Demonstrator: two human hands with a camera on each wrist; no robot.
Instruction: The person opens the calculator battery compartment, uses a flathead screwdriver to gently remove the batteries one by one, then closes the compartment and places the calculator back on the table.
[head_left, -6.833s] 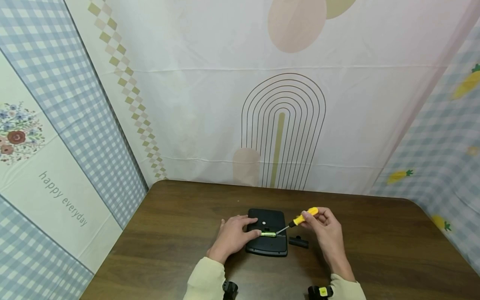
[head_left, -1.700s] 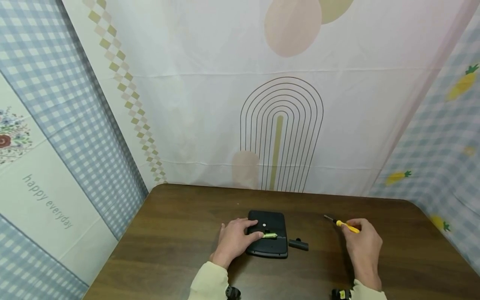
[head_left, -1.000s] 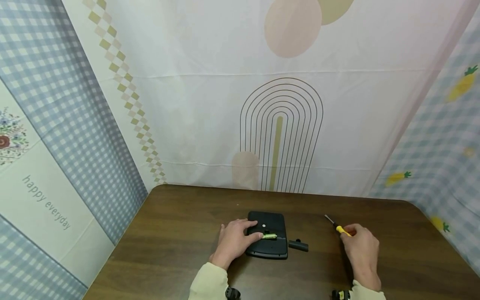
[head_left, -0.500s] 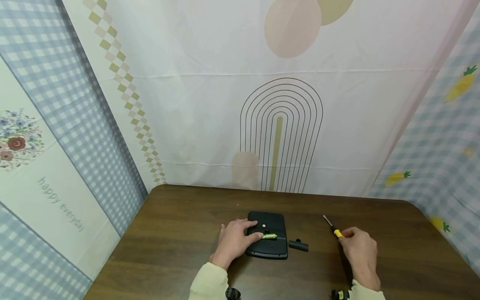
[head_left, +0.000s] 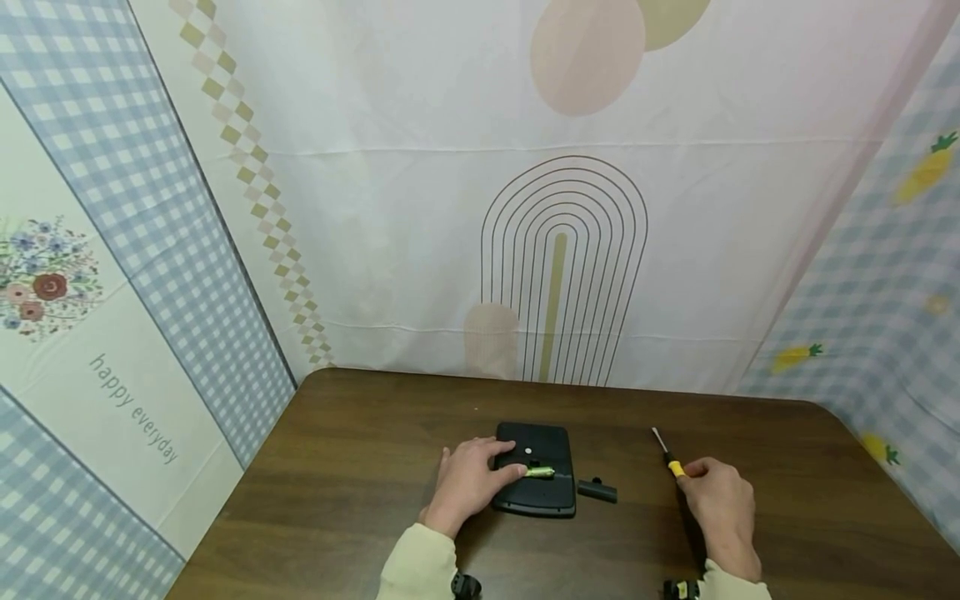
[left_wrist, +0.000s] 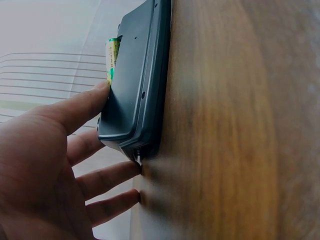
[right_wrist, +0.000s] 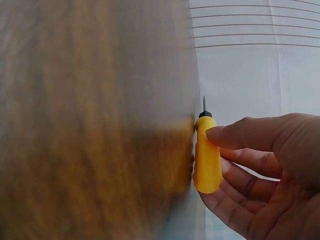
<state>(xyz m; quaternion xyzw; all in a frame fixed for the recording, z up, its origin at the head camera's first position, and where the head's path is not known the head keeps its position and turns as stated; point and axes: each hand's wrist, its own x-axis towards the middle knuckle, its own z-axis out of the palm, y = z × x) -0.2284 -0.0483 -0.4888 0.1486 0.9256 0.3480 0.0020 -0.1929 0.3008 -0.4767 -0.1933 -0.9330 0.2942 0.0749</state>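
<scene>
A flat black device [head_left: 534,498], like a calculator lying back side up, rests on the table with its battery bay uncovered. One green battery [head_left: 540,472] shows there, its left end beneath my left thumb. My left hand [head_left: 468,479] lies spread over the device's left side; in the left wrist view the thumb presses at the battery [left_wrist: 112,60] and two other fingertips touch the table beside the casing. To the right, my right hand [head_left: 720,496] pinches a screwdriver [right_wrist: 208,160] by its yellow handle, low at the tabletop, its metal tip pointing away from me.
A small black battery cover [head_left: 597,490] lies just right of the device. The brown wooden table [head_left: 337,500] ends at a white printed cloth [head_left: 397,250] behind, with checked cloths at both sides.
The screwdriver has left the battery and gone right, down to the table, still pinched. Over the last second its handle turned slightly in the right fingers. The left hand stays on the device.
</scene>
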